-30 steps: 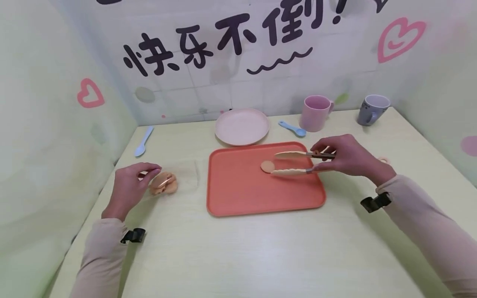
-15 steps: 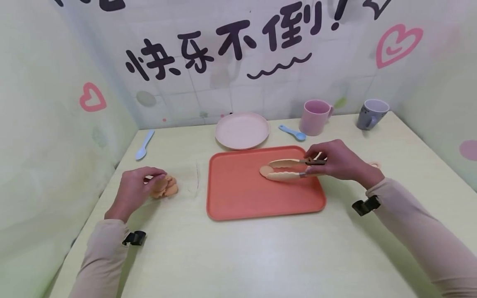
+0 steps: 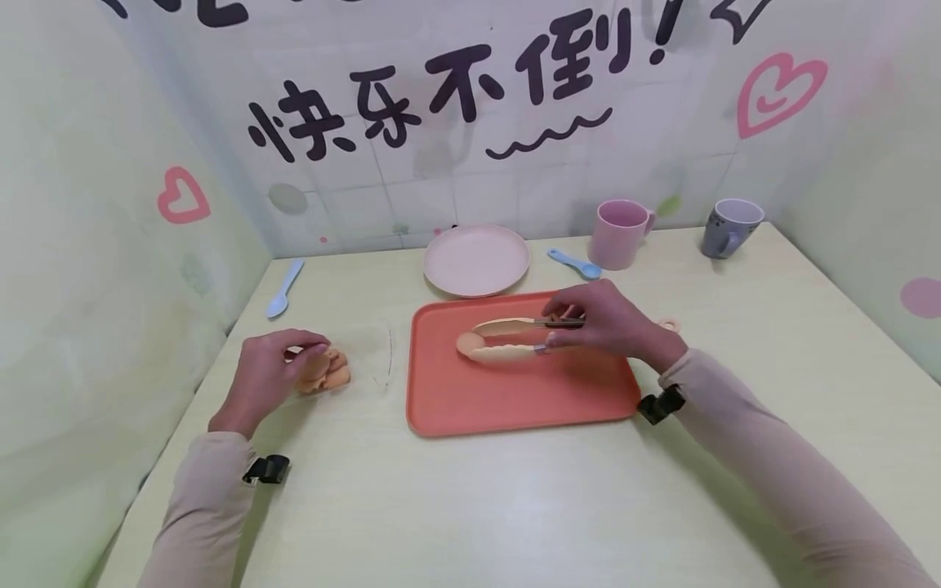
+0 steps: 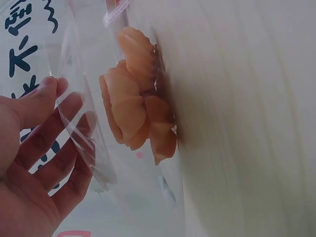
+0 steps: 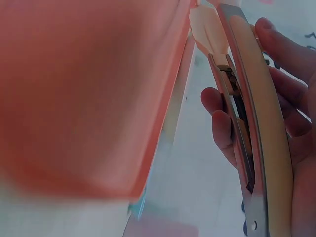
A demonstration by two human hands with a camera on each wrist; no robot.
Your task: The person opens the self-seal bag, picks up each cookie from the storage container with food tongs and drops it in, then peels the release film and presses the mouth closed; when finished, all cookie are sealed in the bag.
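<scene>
My left hand [image 3: 266, 371] pinches the edge of a clear plastic bag [image 3: 373, 347] between thumb and index finger. Inside the bag lie several wavy, orange-tan slices [image 4: 131, 98], heaped on one another; their exact kind is unclear. My right hand [image 3: 612, 320] grips a pair of cream-tipped metal tongs [image 5: 271, 123]. At the tongs' tips, over the left half of the red tray [image 3: 456, 404], is a thin round tan slice [image 3: 468, 344], which appears held between them. How high it hangs above the tray cannot be told.
Behind the tray stand a pink plate [image 3: 476, 261], a blue measuring spoon [image 3: 576, 265], a pink mug [image 3: 617, 234] and a grey-blue mug [image 3: 731, 228]. A light blue spoon [image 3: 285, 289] lies at the back left. Walls enclose the table on the left, back and right.
The tongs have closed in on the round slice, and my right hand has carried both leftward across the tray. My left hand stays at the bag.
</scene>
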